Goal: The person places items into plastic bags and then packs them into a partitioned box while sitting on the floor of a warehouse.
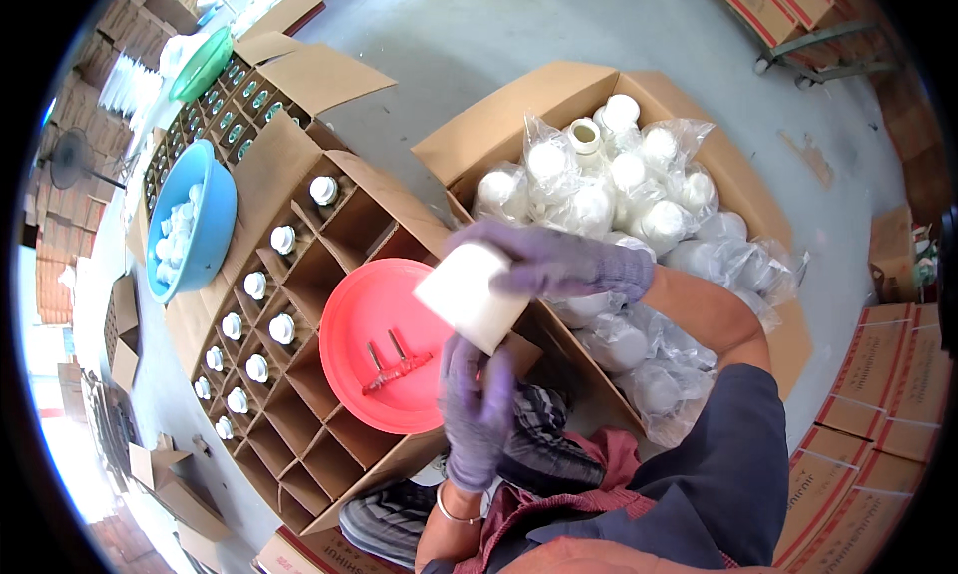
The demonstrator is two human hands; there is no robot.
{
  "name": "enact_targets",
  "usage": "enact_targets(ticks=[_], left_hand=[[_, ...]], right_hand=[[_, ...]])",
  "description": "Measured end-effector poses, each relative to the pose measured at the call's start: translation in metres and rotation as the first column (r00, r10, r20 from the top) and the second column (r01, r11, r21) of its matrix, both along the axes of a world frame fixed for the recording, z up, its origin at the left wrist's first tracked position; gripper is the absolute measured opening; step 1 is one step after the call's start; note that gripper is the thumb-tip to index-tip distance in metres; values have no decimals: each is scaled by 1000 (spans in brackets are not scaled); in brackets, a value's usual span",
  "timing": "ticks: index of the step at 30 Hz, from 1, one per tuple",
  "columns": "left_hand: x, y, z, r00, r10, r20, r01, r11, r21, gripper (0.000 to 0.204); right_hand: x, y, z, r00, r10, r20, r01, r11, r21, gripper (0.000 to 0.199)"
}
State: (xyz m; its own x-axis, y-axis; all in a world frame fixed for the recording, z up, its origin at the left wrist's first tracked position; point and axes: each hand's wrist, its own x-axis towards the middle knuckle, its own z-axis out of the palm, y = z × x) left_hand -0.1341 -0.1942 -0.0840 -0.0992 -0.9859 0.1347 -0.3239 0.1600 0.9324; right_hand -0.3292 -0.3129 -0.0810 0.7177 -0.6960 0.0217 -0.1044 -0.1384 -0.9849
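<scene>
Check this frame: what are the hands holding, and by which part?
A white bottle, held between both gloved hands: the right hand grips its upper end from above, and the left hand supports its lower end from below, over the red basin.

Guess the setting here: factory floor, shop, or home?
Most likely a small packing or bottling workshop. A divider carton is partly filled with capped white bottles, a second carton holds bagged white bottles, and stacks of printed cartons line the concrete floor. The gloved right hand holds a white bottle.
</scene>
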Motion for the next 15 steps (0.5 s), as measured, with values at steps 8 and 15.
enact_targets(ticks=[8, 15], left_hand=[[70, -6, -19, 900, 172, 401, -174, 984, -31, 16], [72, 7, -26, 896, 232, 379, -201, 972, -120, 64]], right_hand=[[-230, -175, -245, -261, -646, -718, 494, 549, -674, 49], [-184, -177, -258, -284, -530, -799, 490, 636, -596, 46]])
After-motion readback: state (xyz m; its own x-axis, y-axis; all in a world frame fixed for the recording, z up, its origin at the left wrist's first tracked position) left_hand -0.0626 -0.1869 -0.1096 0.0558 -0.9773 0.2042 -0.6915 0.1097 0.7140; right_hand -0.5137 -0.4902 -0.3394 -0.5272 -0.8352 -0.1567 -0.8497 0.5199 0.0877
